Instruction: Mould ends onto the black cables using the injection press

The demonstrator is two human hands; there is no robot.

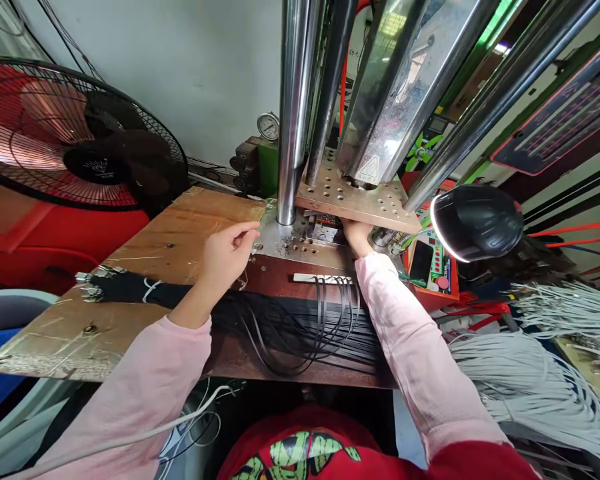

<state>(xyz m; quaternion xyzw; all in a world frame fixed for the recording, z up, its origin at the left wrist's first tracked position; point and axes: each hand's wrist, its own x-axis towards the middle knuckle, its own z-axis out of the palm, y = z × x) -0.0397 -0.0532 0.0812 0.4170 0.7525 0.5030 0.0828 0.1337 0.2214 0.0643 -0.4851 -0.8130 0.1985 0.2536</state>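
Note:
My left hand (229,252) hovers over the wooden board, left of the metal press base (280,245). Its fingers are curled and pinched together; whatever they hold, if anything, is too small to make out. My right hand (359,235) reaches beneath the drilled upper plate (353,200) of the press, beside a metal die (325,233). The plate hides its fingers. Below the hands lies a bundle of black cables (300,327), tied with a white tie (151,289) near its metal-ended left side. Several cable ends loop up onto a white strip (323,279).
A black fan (100,157) stands at the left. Steel columns (293,120) rise around the press, with a pressure gauge (269,125) behind. At the right are a black lamp (480,223), a phone (421,263) and coiled white cables (530,367).

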